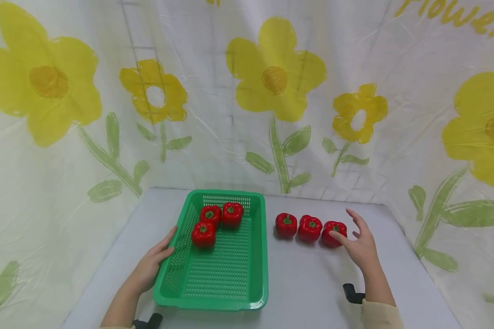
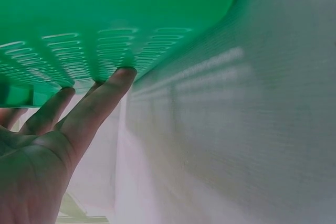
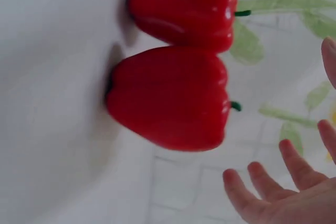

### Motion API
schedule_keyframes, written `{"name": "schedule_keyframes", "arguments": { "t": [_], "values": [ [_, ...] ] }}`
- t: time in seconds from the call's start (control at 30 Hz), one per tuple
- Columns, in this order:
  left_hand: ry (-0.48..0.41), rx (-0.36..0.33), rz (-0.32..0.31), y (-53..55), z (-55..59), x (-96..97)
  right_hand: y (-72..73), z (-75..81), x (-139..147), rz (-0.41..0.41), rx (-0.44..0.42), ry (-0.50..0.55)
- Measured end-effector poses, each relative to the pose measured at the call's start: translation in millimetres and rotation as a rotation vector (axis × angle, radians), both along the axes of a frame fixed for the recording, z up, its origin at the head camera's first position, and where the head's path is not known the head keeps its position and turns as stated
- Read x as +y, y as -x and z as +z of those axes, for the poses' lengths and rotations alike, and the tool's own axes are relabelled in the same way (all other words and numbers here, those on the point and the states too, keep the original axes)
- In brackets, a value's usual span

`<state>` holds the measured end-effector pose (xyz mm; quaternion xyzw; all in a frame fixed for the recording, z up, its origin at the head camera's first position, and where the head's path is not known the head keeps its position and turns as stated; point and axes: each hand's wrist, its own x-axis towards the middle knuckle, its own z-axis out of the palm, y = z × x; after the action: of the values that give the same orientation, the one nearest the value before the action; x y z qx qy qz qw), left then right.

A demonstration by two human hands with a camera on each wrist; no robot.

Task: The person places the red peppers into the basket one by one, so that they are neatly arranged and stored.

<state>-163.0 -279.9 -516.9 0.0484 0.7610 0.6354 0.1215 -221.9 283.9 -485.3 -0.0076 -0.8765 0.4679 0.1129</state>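
Observation:
My left hand [image 1: 150, 267] rests against the left side of a green plastic basket [image 1: 174, 299]. In the left wrist view its straight fingers [image 2: 100, 103] touch the slotted wall from outside. Inside the basket, toward the back, are three red bell peppers, the nearest bell pepper [image 1: 203, 235] at the left. On the table to the right stand three more in a row, a left one [image 1: 286, 225], a middle one [image 1: 310, 229] and a right one [image 1: 332, 227]. My right hand [image 1: 361, 246], fingers spread, is beside the right pepper, holding nothing; the right wrist view shows a gap between.
The white table [image 1: 304, 288] carries the basket and the pepper row. Behind and around it hangs a white curtain [image 1: 214, 151] printed with yellow flowers. A black strap piece [image 1: 354, 294] sits at my right wrist.

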Motion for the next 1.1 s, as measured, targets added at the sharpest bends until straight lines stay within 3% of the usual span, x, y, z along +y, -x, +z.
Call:
{"name": "schedule_keyframes", "arguments": {
  "t": [0.3,0.53,0.73,0.93,1.1],
  "values": [
    [-0.023,-0.011,0.008,2.4,-1.6,-0.4,8.1,-22.3,20.2,0.044,-0.2,0.091],
    [0.012,-0.001,0.003,0.1,1.6,1.5,12.0,-42.5,28.6,0.095,-0.323,0.224],
    [0.001,-0.031,0.012,-1.7,1.7,1.5,19.7,-53.5,33.3,0.092,-0.345,0.278],
    [0.016,-0.007,0.023,-2.9,2.2,-1.2,20.5,-56.0,28.0,0.101,-0.354,0.358],
    [-0.004,0.0,-0.004,-0.8,2.8,-0.5,15.9,-51.3,26.9,0.075,-0.351,0.331]
  ]
}}
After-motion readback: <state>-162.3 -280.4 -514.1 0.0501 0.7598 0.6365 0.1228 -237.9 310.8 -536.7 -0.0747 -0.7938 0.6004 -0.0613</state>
